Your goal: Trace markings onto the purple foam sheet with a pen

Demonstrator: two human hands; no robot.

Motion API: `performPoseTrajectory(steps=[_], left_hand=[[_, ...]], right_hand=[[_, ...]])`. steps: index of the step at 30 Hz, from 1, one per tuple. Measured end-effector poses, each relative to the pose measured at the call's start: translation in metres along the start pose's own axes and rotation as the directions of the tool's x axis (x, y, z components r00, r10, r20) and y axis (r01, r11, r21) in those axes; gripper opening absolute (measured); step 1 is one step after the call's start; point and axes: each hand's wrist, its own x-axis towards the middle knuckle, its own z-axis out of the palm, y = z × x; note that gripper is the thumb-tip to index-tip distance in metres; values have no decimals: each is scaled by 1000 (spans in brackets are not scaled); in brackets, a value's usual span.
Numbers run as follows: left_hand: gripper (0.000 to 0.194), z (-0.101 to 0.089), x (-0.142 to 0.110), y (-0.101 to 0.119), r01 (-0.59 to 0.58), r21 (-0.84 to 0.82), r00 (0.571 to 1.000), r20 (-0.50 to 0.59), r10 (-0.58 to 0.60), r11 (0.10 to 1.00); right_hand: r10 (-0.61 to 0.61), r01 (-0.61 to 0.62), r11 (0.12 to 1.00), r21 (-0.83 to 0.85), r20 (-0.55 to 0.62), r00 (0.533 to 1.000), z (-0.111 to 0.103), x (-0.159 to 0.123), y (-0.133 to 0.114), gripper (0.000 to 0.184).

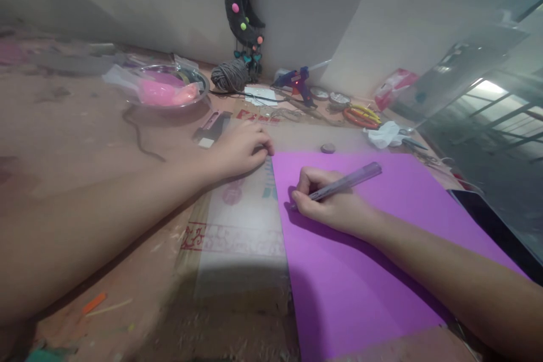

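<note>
My right hand (326, 201) is closed around a pen (348, 180) with a pale purple, see-through barrel. Its tip points down at the left part of a bright purple sheet of paper (382, 294); whether it touches cannot be made out. My left hand (244, 147) rests palm down, fingers loosely curved and holding nothing, its fingertips by the sheet's upper left corner. Beneath that hand lies a whitish translucent sheet (237, 237) over printed cardboard (192, 236). A small round grey object (327, 148) sits just beyond the purple sheet's top edge.
Along the wall stand a metal bowl (206, 90) with pink packets, grey yarn (229, 75), a blue glue gun (299, 83) with a lit red light, and orange and yellow-handled pliers (362, 116). A dark flat device (500, 232) lies right. A decorated black moon (237, 5) hangs behind.
</note>
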Motion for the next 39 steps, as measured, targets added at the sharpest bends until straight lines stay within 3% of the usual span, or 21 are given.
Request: performPoseTrajectory(steps=[11, 16, 18, 20, 22, 24, 30, 36, 39], left_hand=[[28, 1, 1, -1, -2, -3, 1000, -12, 2, 1000], [26, 1, 0, -1, -2, -3, 1000, -14, 2, 1000], [26, 1, 0, 0, 0, -5, 1000, -11, 0, 1000], [26, 1, 0, 0, -1, -4, 1000, -1, 1, 1000], [26, 1, 0, -1, 0, -2, 1000, 5, 0, 1000], [25, 0, 1, -2, -2, 0, 1000, 7, 2, 1000], [24, 0, 1, 0, -31, 7, 999, -11, 31, 1000], [26, -1, -4, 5, 22, 40, 990, -138, -16, 999], [23, -8, -7, 13, 2, 107, 995, -96, 9, 994]], right_hand=[[-31, 32, 999, -18, 51, 998, 6, -3, -8, 26], [54, -65, 992, 106, 101, 993, 5, -4, -8, 26], [85, -92, 975, 202, 41, 996, 0, -2, -9, 26], [82, -49, 967, 249, -126, 989, -10, 2, -8, 27], [68, 6, 970, 245, -295, 953, -22, 7, -6, 27], [64, 31, 970, 240, -379, 923, -34, 13, -2, 26], [24, 57, 979, 197, -385, 923, -54, 24, 17, 22], [83, -15, 985, 172, -397, 914, -54, 33, 37, 25], [121, -25, 966, 257, -365, 923, -54, 35, 49, 26]])
